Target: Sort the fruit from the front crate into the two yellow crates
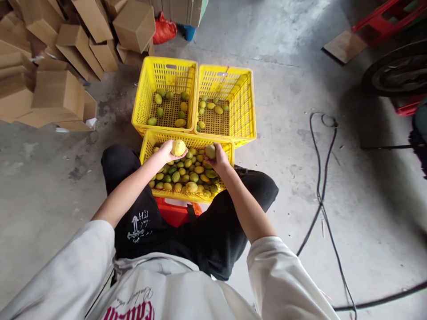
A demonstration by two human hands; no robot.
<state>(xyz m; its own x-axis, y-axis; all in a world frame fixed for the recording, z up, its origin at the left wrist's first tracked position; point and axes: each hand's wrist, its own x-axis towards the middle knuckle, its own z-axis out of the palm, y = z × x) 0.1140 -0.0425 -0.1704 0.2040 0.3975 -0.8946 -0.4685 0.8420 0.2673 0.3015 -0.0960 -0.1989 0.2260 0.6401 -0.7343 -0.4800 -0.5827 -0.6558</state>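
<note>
A yellow lemon (178,148) rests in my left hand (167,153), its fingers curled under the fruit. My right hand (220,159) grips a greener lemon (210,151) from its right side. Both hands are over the near yellow crate (187,196), which holds many green and yellow lemons (194,177). Beyond it stand two more yellow crates side by side. The far left crate (140,95) has several lemons scattered on its floor. In the far right crate (249,106), several lemons lie mostly toward the left side.
Cardboard boxes (60,95) are piled at the upper left, near a red bag (164,29). A black cable (320,195) loops over the concrete floor on the right. A wheel (400,69) and a red plastic stool (388,20) stand at the upper right.
</note>
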